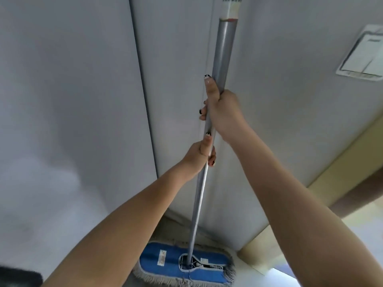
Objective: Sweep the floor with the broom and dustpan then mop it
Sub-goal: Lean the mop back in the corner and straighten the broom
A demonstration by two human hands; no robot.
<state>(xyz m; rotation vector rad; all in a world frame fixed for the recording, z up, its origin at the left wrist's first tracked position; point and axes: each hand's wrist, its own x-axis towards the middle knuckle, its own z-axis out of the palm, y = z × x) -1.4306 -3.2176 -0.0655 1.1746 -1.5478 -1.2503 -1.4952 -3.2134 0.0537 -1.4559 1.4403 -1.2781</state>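
Both hands grip an upright mop (199, 204) against a grey wall (72, 100).

The right hand (222, 112) is wrapped round the grey handle (222, 50) near the centre of the view, thumb lying up along it. The left hand (198, 156) is curled round the handle just below, at 6 o'clock from the right, the two nearly touching. The blue fringed mop head (165, 259) lies flat at 6 o'clock, at the foot of the wall. A sleeved sheet (361, 56) hangs at 2 o'clock.
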